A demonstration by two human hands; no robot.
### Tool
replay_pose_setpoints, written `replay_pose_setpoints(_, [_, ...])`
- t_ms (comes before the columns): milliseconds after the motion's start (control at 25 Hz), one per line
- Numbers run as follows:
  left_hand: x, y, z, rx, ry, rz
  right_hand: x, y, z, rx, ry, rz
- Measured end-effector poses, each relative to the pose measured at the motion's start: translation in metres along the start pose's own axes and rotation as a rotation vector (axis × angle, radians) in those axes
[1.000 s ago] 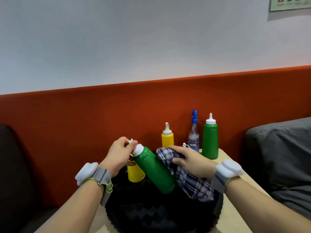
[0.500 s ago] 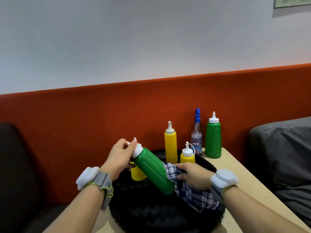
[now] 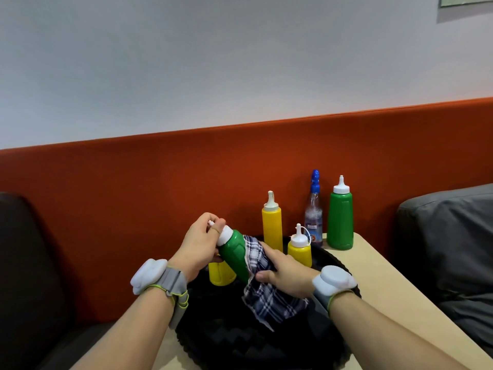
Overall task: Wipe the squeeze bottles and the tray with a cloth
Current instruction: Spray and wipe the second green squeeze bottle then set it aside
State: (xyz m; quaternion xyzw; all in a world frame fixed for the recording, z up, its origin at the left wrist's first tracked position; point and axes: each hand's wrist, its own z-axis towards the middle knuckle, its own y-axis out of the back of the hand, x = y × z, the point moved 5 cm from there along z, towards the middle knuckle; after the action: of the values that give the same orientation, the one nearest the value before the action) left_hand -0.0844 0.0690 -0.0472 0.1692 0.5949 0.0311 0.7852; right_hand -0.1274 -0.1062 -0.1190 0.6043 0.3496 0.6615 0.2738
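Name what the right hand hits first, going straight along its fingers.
The plaid cloth the right hand grips, then, apparently pressed right behind, the tilted green bottle the left hand holds.

Green btl [image 3: 234, 259] w/ white cap [image 3: 226, 233], blue-white plaid cloth [image 3: 272, 303], black zigzag tray [image 3: 253, 351].

A tilted green squeeze bottle [image 3: 234, 255] is hovering over the black tray [image 3: 240, 343], a plaid cloth [image 3: 272, 300] wrapping its side.

Soft, even indoor light, fairly bright. Faint shadow under poster [image 3: 467, 0] on wall [image 3: 240, 62]. Tray [image 3: 240, 345] dark, detail lost. Wide-angle bending at edges.
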Motion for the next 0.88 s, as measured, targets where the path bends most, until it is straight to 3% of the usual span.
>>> replay_pose_setpoints(200, [0.004, 0.010, -0.003, 0.015, 0.018, -0.049, -0.012, 0.017, -0.022, 0.107, -0.065, -0.126])
replay_pose_setpoints(280, [0.003, 0.014, -0.004, -0.008, 0.009, -0.043, -0.004, 0.039, -0.033, 0.070, -0.061, -0.197])
replay_pose_setpoints(480, [-0.005, 0.012, -0.004, -0.009, -0.028, 0.044, 0.065, 0.051, -0.022, -0.057, 0.185, 0.107])
replay_pose_setpoints(680, [-0.003, 0.019, -0.006, -0.057, -0.058, 0.114, 0.057, 0.000, -0.011, -0.002, 0.163, 0.334])
replay_pose_setpoints(800, [-0.001, 0.021, -0.008, -0.062, -0.051, 0.109, 0.027, -0.001, -0.027, 0.138, 0.048, 0.185])
replay_pose_setpoints(880, [-0.002, 0.019, -0.008, -0.066, -0.045, 0.102, 0.006, 0.010, -0.035, 0.119, -0.006, -0.003])
